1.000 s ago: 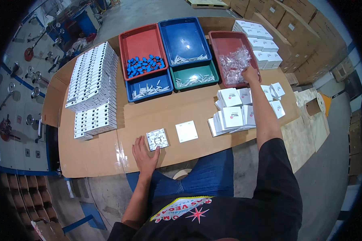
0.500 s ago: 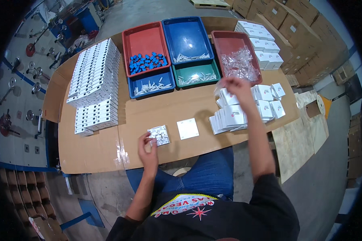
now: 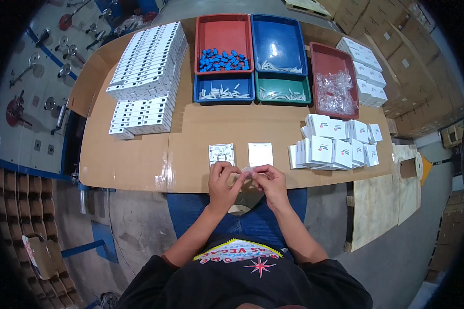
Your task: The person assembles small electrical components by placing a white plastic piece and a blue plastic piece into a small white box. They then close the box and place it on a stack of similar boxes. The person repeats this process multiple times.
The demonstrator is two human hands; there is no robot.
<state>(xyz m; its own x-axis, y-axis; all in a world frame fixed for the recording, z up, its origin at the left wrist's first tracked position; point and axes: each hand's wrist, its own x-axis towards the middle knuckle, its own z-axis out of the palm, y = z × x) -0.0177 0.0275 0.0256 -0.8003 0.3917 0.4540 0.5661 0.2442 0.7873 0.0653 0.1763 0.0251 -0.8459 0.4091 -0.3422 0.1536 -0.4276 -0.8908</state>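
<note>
My left hand [image 3: 222, 177] and my right hand [image 3: 269, 178] meet at the near edge of the cardboard-covered table [image 3: 139, 159], both pinching a small clear plastic bag [image 3: 246, 171] between them. Just beyond my left hand lies an open white plate base [image 3: 221, 154], and beside it a plain white square cover [image 3: 261, 153]. A dark red tray [image 3: 319, 54] at the far right holds a heap of clear little bags [image 3: 335, 90].
White boxes [image 3: 335, 147] are stacked to the right. Rows of white boxes [image 3: 147, 72] fill the left. A red tray holds blue parts [image 3: 222, 59]; blue and green trays [image 3: 278, 44] hold small white pieces. Cardboard cartons [image 3: 412, 62] stand far right.
My right hand came back from the dark red tray with a small clear bag. My left hand left the white base and joined it at the table's near edge.
</note>
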